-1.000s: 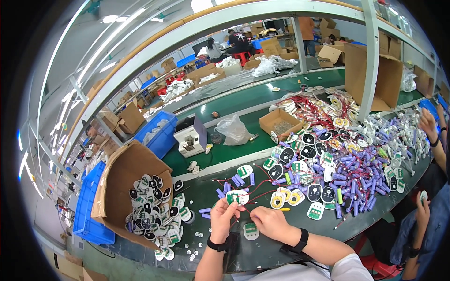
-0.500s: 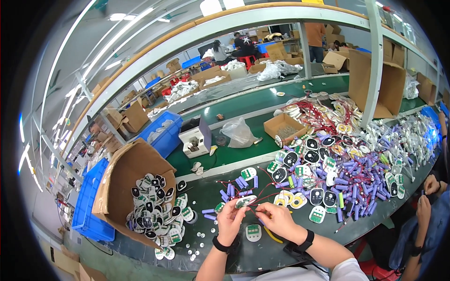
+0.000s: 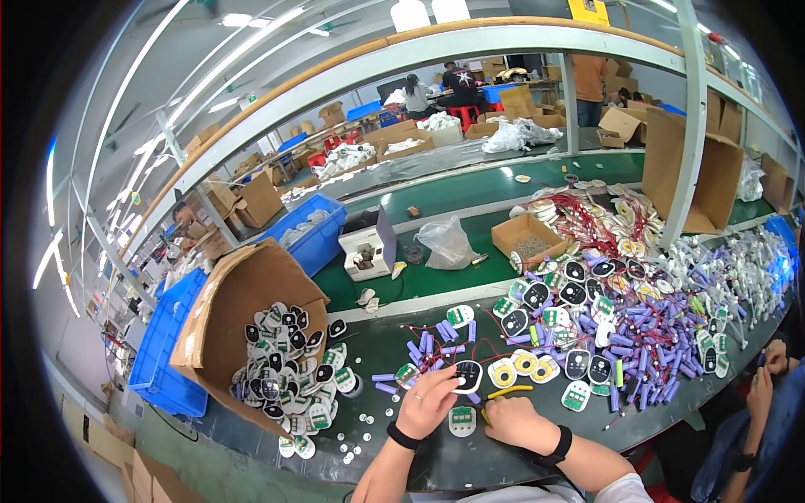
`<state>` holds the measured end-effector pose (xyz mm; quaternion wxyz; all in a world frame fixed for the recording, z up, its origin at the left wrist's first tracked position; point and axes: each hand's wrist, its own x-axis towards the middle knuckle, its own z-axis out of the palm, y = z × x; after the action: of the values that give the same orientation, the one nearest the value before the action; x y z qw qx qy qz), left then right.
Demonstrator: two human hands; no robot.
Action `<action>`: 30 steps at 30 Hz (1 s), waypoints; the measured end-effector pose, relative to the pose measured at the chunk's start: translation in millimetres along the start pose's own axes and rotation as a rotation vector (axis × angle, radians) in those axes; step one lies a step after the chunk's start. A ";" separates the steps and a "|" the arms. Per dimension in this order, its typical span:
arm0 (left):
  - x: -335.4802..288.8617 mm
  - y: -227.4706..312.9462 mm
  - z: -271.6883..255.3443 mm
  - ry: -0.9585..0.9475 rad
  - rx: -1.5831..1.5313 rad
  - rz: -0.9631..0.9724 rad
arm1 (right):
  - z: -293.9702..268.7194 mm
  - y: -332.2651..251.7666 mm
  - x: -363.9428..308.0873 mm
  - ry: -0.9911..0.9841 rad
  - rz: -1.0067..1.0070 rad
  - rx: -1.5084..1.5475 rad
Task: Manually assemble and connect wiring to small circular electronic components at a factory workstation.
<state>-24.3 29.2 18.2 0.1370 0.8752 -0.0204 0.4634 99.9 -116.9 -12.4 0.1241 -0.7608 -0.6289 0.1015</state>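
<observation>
My left hand pinches a small panel with a glossy black face and white rim, raised over the bench. My right hand is closed at a yellow-handled tool lying on the bench; one handle shows above the fingers, and the rest of the tool is mostly hidden under the hand. Between my hands, a white panel with a green circuit board lies flat. Past my hands are round white parts with yellow rings and purple cylindrical cells with red wires.
A tipped cardboard box spills panels at the left, beside a blue crate. Heaped purple cells and wired parts cover the right. Beyond are a small carton and a metal upright. A co-worker's hands are at far right.
The panel in my left hand has turned to show its black face. My right hand has left it and moved down to the yellow-handled tool. The view has shifted slightly.
</observation>
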 end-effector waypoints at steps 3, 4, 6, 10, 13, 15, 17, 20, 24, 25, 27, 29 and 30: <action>-5.2 -6.2 5.9 0.095 -0.111 -0.190 | -7.4 4.0 3.2 -0.046 0.013 0.027; -7.9 -8.2 8.1 0.155 -0.183 -0.327 | -13.0 4.7 5.1 -0.088 0.035 0.058; -9.1 -8.2 10.4 0.263 -0.441 -0.558 | -26.4 4.5 7.2 -0.105 0.065 0.110; -8.0 -15.2 12.0 0.365 -0.790 -0.713 | -37.5 26.8 7.4 -0.104 -0.007 0.426; -14.1 -28.5 11.5 0.437 -0.934 -0.898 | -36.2 53.8 8.0 -0.068 -0.191 0.732; -14.3 -30.7 9.3 0.479 -0.998 -0.928 | -42.9 59.3 7.9 -0.200 -0.076 1.231; -4.9 -26.3 7.2 0.539 -1.141 -0.925 | -56.1 54.3 7.4 -0.230 -0.009 1.367; -2.9 -21.2 11.1 0.500 -1.151 -0.957 | -49.7 44.7 15.0 -0.342 -0.298 1.958; -7.4 -19.8 10.6 0.389 -1.245 -1.004 | -47.4 16.5 14.7 -0.380 -0.284 2.222; -7.6 -19.1 11.4 0.347 -1.276 -1.016 | -44.1 16.5 15.1 -0.379 -0.283 2.223; -4.1 -14.6 12.8 0.384 -1.276 -1.077 | -34.5 18.3 18.6 -0.424 -0.356 2.282; -6.0 -16.4 12.3 0.321 -1.356 -1.082 | -26.0 19.7 17.8 -0.321 -0.201 1.990; -6.2 -16.5 13.4 0.324 -1.355 -1.084 | -22.0 20.2 16.6 -0.220 -0.061 1.691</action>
<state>-14.3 41.0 2.3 0.8286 0.4188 0.1470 0.3412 128.7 -105.6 2.1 0.5911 -0.3810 -0.3704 0.6069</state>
